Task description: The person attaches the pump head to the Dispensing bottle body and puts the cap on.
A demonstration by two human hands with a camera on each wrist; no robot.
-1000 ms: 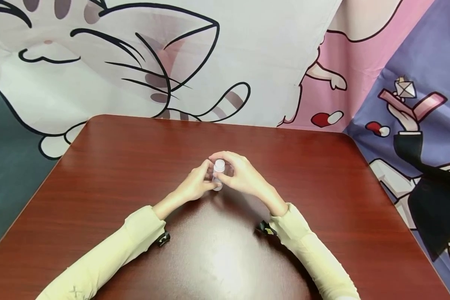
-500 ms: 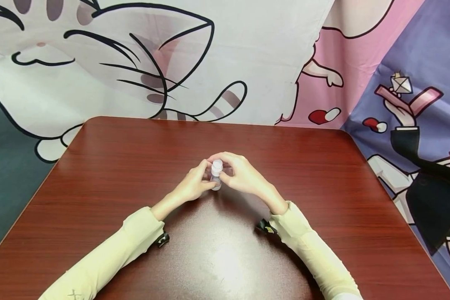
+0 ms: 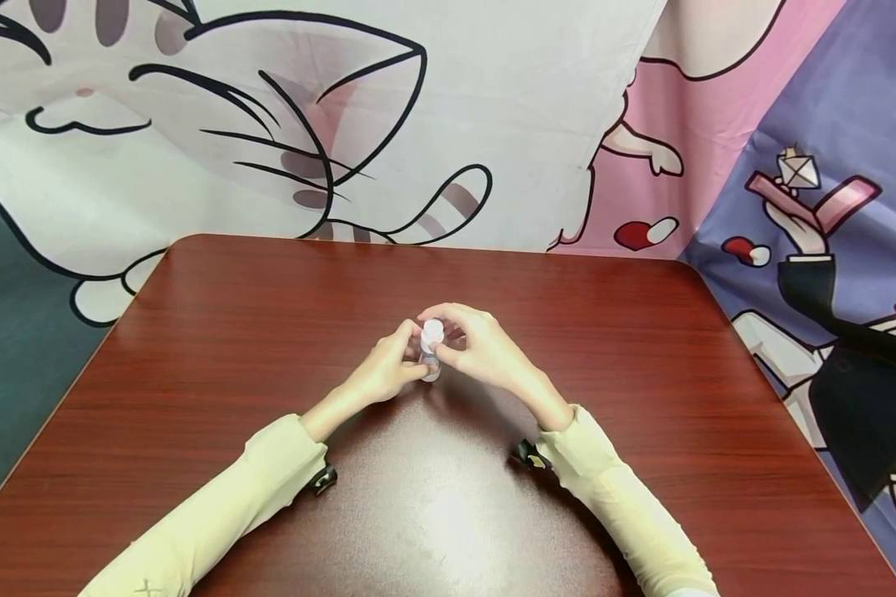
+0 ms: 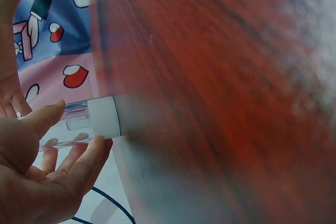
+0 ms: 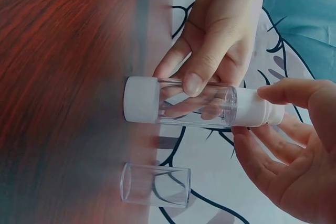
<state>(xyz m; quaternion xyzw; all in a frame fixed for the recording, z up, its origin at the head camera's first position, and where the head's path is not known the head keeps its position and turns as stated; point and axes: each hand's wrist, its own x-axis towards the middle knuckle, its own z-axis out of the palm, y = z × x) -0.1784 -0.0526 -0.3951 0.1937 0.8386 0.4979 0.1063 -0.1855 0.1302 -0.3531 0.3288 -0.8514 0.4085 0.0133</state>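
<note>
Gripping the bottle (image 5: 173, 107) with your left hand (image 3: 384, 363), you pinch its attached top (image 5: 250, 107) with your right hand (image 3: 484, 351); clear cap (image 5: 156, 184) off.

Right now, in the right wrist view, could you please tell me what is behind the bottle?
Through the clear middle of the bottle, fingers of the left hand show, with some printed cloth. Its white base and white top are opaque, so whatever lies behind them is hidden.

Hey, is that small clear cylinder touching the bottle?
Apart. The right wrist view shows a plain gap between the clear cylinder and the bottle.
</note>
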